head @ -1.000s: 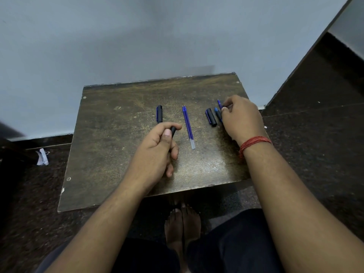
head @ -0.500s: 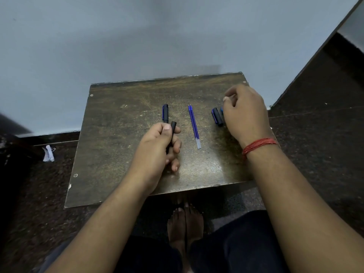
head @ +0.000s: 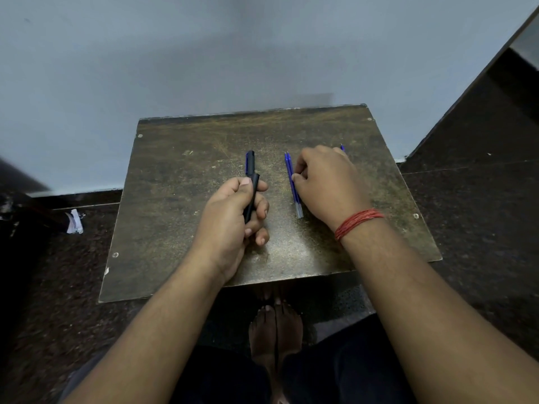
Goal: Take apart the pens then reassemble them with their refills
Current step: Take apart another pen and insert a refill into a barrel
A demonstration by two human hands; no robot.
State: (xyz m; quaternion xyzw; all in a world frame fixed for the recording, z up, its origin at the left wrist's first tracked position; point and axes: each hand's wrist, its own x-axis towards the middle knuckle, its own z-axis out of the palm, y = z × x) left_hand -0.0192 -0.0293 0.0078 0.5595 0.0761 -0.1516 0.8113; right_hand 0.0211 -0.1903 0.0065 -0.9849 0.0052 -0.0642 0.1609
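A: Head view first: where are the parts?

B: The left hand (head: 233, 211) grips a black pen barrel (head: 252, 196), its fingers (head: 261, 209) curled round it, held just above the counter (head: 175, 228). A black-and-blue cap (head: 250, 163) lies on the counter just beyond that barrel.

A: And the right hand (head: 326, 182)?

B: Half a second ago it was over by the pieces near the counter's right edge. Now it has crossed inward and sits beside the two blue refills (head: 291, 182), which lie side by side mid-counter. Its fingers are curled, tips touching or nearly touching the refills; I cannot tell whether it has one pinched.

A: What's behind it?

B: Only a blue tip (head: 341, 147) peeks out past the knuckles; the rest there is hidden.

A: So what does the shift mean?

B: Likely taking apart is finished for this pen, and it is fetching a refill to slide into the held barrel.
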